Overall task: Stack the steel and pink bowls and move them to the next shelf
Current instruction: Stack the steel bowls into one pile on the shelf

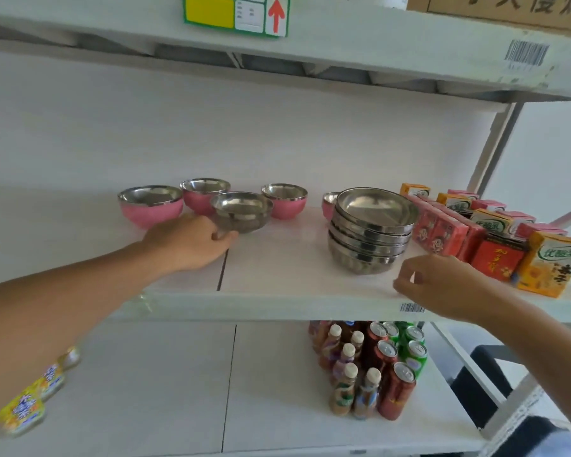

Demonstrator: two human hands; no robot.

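Two bare forearms in view, no sleeves showing on either. Left hand [192, 242]: no ring, watch or glove visible; seen from the back, thumb and knuckles showing. Right hand [442, 288]: likewise bare, no jewellery, no wrist strap. Nails short where they show. Motion blur on the left forearm near the frame edge. Nothing worn is visible.

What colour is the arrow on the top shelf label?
Red arrow on white, seen in the head view.
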